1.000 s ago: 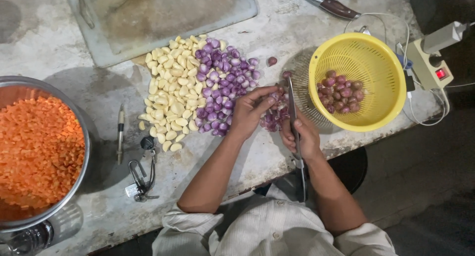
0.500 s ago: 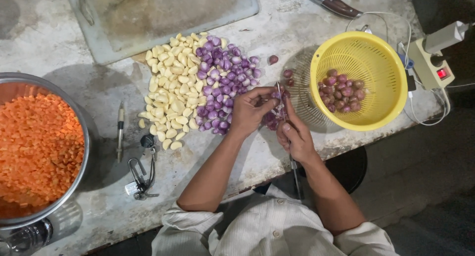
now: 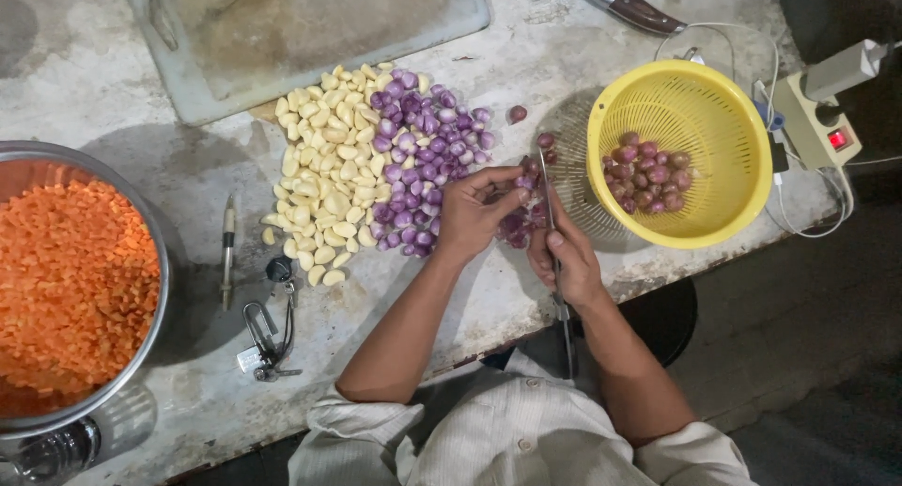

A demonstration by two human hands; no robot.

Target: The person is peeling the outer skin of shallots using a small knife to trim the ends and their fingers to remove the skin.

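My left hand (image 3: 473, 213) pinches a small purple shallot (image 3: 520, 225) at the near edge of a heap of peeled purple shallots (image 3: 423, 152). My right hand (image 3: 564, 256) grips a thin knife (image 3: 548, 190), blade pointing away from me and resting against that shallot. Left of the shallot heap lies a heap of peeled pale garlic cloves (image 3: 329, 176). To the right stands a yellow colander (image 3: 742, 180) holding several unpeeled reddish shallots (image 3: 646, 174).
A big metal pot (image 3: 155, 260) of diced orange carrot fills the left edge. A grey cutting board (image 3: 310, 35) lies at the back, a dark-handled knife (image 3: 639, 11) beyond the colander. A pen (image 3: 227, 246), keys (image 3: 268, 340), and a power strip (image 3: 813, 115) with cables also sit on the worktop.
Both hands shifted slightly left and closer together over the shallot. The knife blade turned from lying near the colander to pressing on the shallot held by the left fingers.
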